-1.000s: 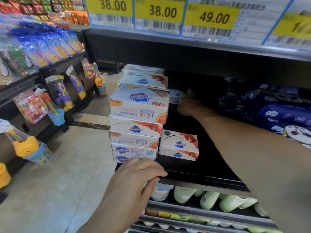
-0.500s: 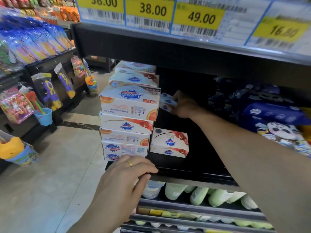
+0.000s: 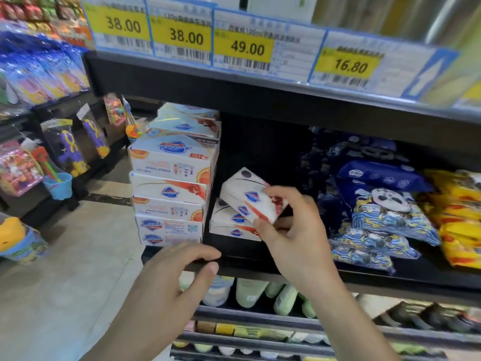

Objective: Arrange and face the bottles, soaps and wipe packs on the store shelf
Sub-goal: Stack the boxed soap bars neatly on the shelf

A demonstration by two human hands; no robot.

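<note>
My right hand grips a white soap box with a blue shield logo, tilted, just above another soap box lying on the black shelf. A tall stack of soap boxes stands at the shelf's left end. My left hand hovers in front of the shelf edge below the stack, fingers loosely curled, holding nothing. Blue wipe packs with panda prints lie to the right, yellow packs beyond them.
Price tags line the shelf above. Pale green and white bottles lie on the lower shelf. Toy packs hang on a black rack to the left across a tiled aisle floor.
My right hand came back from deep in the shelf, bringing a soap box forward over the lone box. My left hand lifted off the shelf edge and its fingers spread.
</note>
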